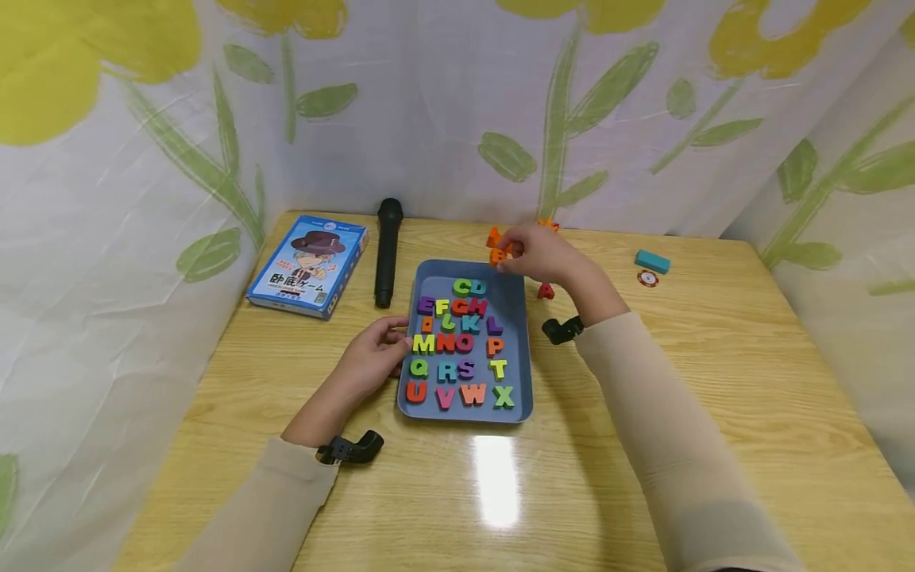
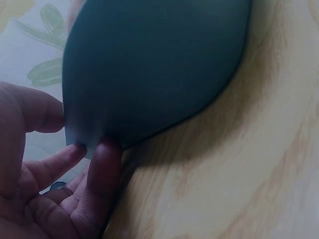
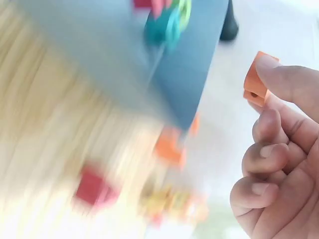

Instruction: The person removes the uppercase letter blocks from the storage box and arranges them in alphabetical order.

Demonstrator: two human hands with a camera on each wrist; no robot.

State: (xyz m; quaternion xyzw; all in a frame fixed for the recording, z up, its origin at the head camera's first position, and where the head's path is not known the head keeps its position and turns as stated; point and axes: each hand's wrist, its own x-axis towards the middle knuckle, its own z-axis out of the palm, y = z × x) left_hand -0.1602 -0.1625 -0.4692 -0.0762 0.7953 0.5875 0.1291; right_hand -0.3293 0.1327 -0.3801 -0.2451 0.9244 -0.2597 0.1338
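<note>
A blue-grey tray (image 1: 513, 318) holds rows of colourful letter blocks, from a green C (image 1: 461, 287) to a green X (image 1: 503, 396). My left hand (image 1: 368, 357) grips the tray's left side; in the left wrist view its fingertips meet the edge of the tray wall (image 2: 164, 59), which looks tilted there. Above the tray's far right corner, my right hand (image 1: 543, 253) pinches an orange letter B (image 1: 498, 256) between thumb and fingers. The same block (image 3: 255, 82) shows side-on in the right wrist view, the other fingers curled below it.
Another orange piece (image 1: 493, 237) lies just behind the B. A red letter A (image 1: 546, 291) sits right of the tray, and a spiky orange item (image 1: 548, 225) is partly hidden. A game box (image 1: 310, 266) and a microphone (image 1: 387, 254) lie left; a teal block (image 1: 652, 261) and a chip (image 1: 648, 279) right.
</note>
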